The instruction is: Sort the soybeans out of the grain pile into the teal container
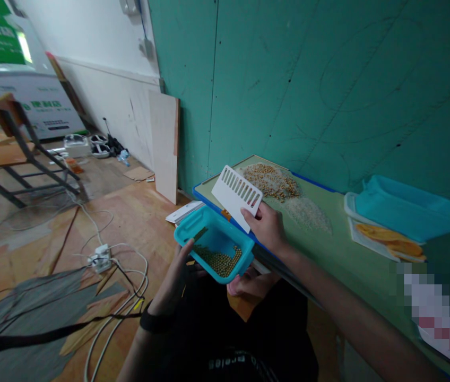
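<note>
My left hand (182, 263) grips the near left rim of a teal plastic container (213, 225), thumb over the edge. Round yellowish-green beans (220, 262) cover part of its bottom. The container is off the table's edge, above my lap. In my right hand (268, 228) is a flat white slotted scraper (233, 193), its row of slots pointing up and away. The scraper is above the table's near left edge, just beyond the container. Behind it lies a pile of beans mixed with white grains (270, 180). A thinner spread of white grains (308, 214) is beside that pile.
The green tabletop (334, 252) has a blue edge and meets a green wall (268, 79). On the right are a teal bin (412, 204), an orange glove (388, 239) and a blurred-out white object (440, 313). Cables and a power strip (101, 258) lie on the floor, left.
</note>
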A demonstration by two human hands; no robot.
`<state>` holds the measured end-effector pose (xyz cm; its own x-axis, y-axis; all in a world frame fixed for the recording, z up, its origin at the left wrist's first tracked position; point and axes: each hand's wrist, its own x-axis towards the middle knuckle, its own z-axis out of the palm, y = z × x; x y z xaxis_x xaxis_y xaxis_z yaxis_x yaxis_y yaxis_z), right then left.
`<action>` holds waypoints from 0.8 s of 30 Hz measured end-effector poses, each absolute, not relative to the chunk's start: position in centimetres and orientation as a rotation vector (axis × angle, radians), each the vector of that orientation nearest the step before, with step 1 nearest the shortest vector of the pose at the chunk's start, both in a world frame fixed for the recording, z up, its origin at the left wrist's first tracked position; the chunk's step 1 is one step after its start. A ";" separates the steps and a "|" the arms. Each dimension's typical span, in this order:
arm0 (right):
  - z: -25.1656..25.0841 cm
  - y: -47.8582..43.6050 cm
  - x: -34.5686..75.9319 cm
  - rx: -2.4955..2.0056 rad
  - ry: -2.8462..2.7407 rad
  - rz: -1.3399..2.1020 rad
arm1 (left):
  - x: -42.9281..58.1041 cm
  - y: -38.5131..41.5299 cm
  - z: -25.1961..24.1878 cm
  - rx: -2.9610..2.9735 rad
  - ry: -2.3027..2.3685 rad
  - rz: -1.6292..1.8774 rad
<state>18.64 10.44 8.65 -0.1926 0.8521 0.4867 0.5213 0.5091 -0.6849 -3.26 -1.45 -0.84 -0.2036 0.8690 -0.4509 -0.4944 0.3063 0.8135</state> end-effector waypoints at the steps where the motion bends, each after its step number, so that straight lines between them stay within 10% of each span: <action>1: 8.7 10.4 18.6 -1.141 -1.861 0.467 | -3.3 -1.5 -0.8 0.411 1.231 1.302; 24: 8.9 10.6 19.3 -1.086 -1.803 0.530 | -3.3 -1.9 0.1 0.462 1.236 1.291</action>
<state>19.34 10.60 8.94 -0.1729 0.8519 0.4944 0.4485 0.5150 -0.7305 -3.30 -1.88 0.14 -0.1925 0.8860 -0.4218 -0.4603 0.2981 0.8362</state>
